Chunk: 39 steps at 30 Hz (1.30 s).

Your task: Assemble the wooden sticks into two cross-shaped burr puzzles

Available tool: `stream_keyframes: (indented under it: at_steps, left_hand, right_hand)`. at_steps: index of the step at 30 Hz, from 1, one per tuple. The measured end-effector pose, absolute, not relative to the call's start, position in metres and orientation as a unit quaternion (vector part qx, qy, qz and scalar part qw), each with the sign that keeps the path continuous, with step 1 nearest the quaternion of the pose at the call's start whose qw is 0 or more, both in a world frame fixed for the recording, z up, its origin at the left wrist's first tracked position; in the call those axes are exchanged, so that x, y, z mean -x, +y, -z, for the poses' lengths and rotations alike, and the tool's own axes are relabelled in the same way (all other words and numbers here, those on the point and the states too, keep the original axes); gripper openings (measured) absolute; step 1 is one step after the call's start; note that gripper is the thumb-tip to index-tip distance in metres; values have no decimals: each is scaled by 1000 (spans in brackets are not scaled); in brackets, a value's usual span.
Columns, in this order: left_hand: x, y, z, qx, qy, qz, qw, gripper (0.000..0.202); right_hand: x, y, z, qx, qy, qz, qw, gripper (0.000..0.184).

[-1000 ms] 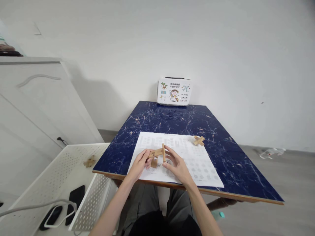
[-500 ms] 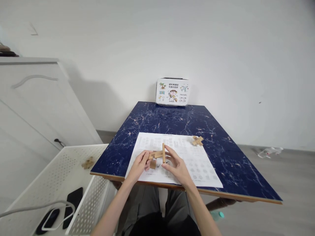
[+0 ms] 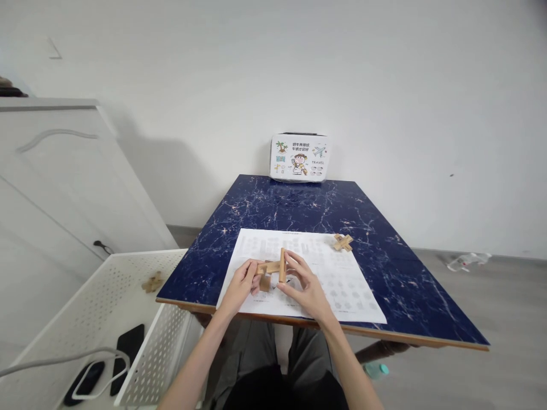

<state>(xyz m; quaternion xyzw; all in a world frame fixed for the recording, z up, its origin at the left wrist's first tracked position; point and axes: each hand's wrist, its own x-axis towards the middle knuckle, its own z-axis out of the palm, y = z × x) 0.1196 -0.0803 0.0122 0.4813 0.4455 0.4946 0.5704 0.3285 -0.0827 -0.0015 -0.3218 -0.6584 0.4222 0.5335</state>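
My left hand (image 3: 239, 287) is closed on the left end of a notched wooden puzzle piece (image 3: 270, 267), held over the paper. Between thumb and fingertips, my right hand (image 3: 308, 287) grips an upright wooden bar (image 3: 282, 266) at its two ends. The bar meets the right end of the notched piece; whether they interlock cannot be made out. A small wooden block (image 3: 265, 283) shows just below the notched piece, beside my left fingers, and its support is unclear. Beneath both hands lies a printed sheet of paper (image 3: 342, 302) with rows of faint diagrams.
A cross-shaped wooden puzzle (image 3: 342, 242) rests at the sheet's upper right corner. On the blue marbled table (image 3: 294, 208) a white cartoon case (image 3: 299, 158) stands against the wall. Left of the table, a white perforated drawer (image 3: 149, 347) holds a wooden puzzle (image 3: 152, 282), dark devices and a cable.
The upright bar has turned slightly, showing more of its broad side, and shifted a little left with my right hand. My left hand keeps its grip on the notched piece.
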Motion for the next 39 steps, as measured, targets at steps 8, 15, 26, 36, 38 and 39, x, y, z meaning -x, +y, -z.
stream_keyframes:
  at_steps: [8,15,26,36,38,39]
  left_hand:
    - [-116,-81,-12,-492,428,-485,583,54]
    - [-114,-80,-10,-494,422,-484,586,55]
    - [-115,-82,-15,-508,404,-460,606,53]
    - [-114,-82,-16,-527,393,-444,609,53]
    - [-113,-82,-16,-530,392,-443,608,54]
    - [-113,-83,-16,-531,391,-443,607,53]
  right_hand:
    - [-327,-83,-3,296,-625,-480,540,72]
    - [-328,-84,-3,284,-607,-531,518,80]
    - [-329,-88,-11,256,-573,-591,506,92]
    - [-329,-89,-12,235,-544,-631,501,91]
    - [-329,-89,-12,237,-545,-631,498,91]
    - [-329,-89,-12,239,-547,-629,498,91]
